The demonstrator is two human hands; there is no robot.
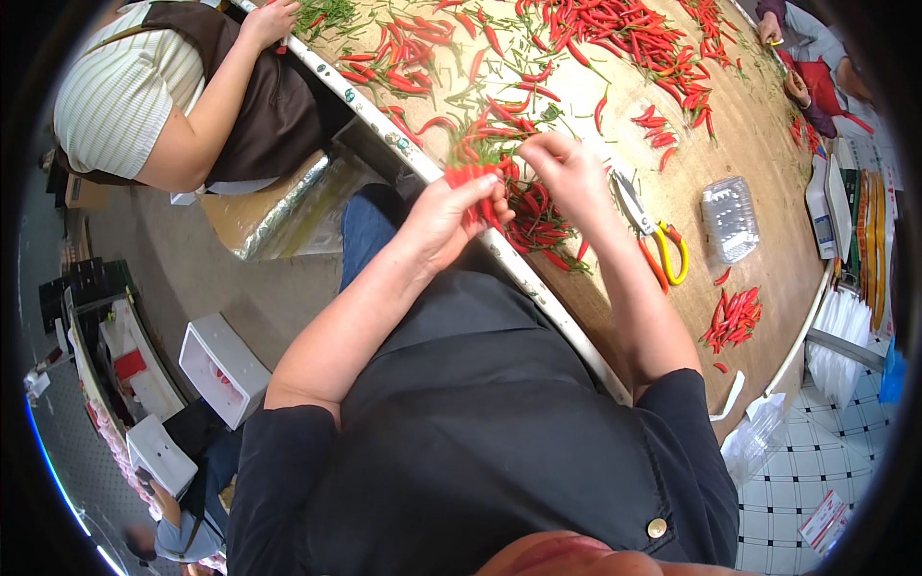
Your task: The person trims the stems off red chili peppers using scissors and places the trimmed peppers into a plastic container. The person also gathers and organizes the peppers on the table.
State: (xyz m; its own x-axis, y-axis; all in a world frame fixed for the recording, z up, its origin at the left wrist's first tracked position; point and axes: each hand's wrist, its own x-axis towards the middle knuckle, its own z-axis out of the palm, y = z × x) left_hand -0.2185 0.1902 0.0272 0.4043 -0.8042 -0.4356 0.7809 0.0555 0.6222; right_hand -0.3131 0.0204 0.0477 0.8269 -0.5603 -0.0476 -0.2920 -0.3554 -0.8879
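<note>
My left hand (464,201) grips a bunch of red chilli peppers (472,176), blurred, with their green stems pointing up, over the table's near edge. Close by on the right, my right hand (565,169) has its thumb and fingers drawn together; whether a stem is between them is too small to tell. Beneath the hands lies a pile of red chillies with green stems (540,219). Scissors (652,234) with yellow and orange handles rest on the table beside my right forearm, blades apart.
The wooden table (720,151) has a pale rim. On it are a large chilli heap (619,29), a clear plastic clamshell (730,219), and a small pile of stemless chillies (732,319). A co-worker (180,93) sits at left; another person's hands (796,88) are at far right.
</note>
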